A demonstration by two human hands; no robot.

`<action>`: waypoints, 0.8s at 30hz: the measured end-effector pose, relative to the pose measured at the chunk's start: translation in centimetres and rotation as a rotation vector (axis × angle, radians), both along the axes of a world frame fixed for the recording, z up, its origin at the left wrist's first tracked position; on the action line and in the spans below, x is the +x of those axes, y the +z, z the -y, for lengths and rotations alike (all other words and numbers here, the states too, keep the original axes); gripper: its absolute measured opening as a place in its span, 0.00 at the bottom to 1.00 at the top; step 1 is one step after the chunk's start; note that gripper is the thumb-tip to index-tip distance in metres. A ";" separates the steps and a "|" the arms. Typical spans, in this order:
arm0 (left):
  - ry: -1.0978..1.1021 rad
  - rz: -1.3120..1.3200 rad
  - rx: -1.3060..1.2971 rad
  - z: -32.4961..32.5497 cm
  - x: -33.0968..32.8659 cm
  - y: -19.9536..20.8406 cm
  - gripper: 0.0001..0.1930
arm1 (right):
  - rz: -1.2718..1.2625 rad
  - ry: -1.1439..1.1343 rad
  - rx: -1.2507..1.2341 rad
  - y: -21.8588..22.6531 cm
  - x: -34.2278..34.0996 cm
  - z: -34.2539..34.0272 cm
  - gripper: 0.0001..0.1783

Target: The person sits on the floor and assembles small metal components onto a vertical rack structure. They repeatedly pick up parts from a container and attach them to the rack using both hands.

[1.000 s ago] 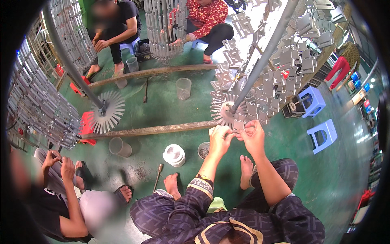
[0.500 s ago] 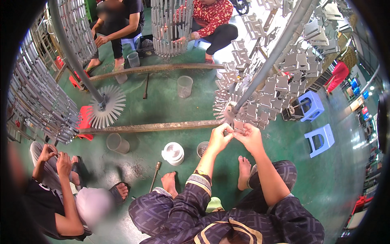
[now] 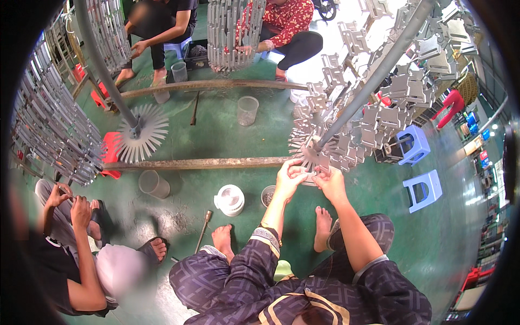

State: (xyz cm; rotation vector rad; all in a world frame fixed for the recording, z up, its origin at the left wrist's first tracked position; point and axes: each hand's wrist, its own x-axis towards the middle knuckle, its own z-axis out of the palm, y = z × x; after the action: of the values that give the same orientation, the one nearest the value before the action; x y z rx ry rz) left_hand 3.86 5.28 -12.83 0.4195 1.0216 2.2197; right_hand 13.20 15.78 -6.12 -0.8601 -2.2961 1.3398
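My left hand (image 3: 288, 180) and my right hand (image 3: 332, 184) are closed, fingertips pinched close together in front of me. Between them is a small flat metal piece (image 3: 310, 177), mostly covered by my fingers, so its full shape is hidden. Just beyond my fingertips is the slotted round base (image 3: 312, 154) of a hanging rack, at the lower end of a slanted grey pole (image 3: 368, 81). Bent grey metal plates (image 3: 403, 86) hang in tiers around that pole. Whether the held piece touches the rack I cannot tell.
A wooden beam (image 3: 216, 163) crosses left of my hands. Below it stand a white tub (image 3: 229, 200), a small cup of parts (image 3: 267, 196) and a clear cup (image 3: 154, 184). Blue stools (image 3: 423, 190) stand at right. Co-workers sit at left and across, beside other hanging racks (image 3: 54, 114).
My hands have moved slightly down and left, and the metal piece now sits lower, more covered by my fingers. The view has shifted a little.
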 end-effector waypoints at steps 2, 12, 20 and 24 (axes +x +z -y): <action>0.016 0.004 -0.026 0.1 0.1 0.1 0.23 | 0.057 -0.014 -0.002 0.2 -0.1 0.1 0.11; 0.101 0.009 -0.301 -0.2 1.0 -3.0 0.14 | -0.186 -0.175 -0.160 -1.7 -0.8 1.6 0.11; 0.102 0.085 -0.384 -0.4 1.7 -3.4 0.13 | -0.307 -0.286 -0.034 -3.4 -3.1 1.4 0.07; 0.098 0.121 -0.347 -0.3 0.7 -3.4 0.16 | -0.291 -0.334 -0.049 -3.2 -3.9 2.0 0.06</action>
State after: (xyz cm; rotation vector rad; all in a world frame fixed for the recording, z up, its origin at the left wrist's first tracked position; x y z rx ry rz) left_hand 4.59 5.60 -16.25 0.0820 1.3527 2.0659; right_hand 9.30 13.79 -9.32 -0.9452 -1.8149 1.2795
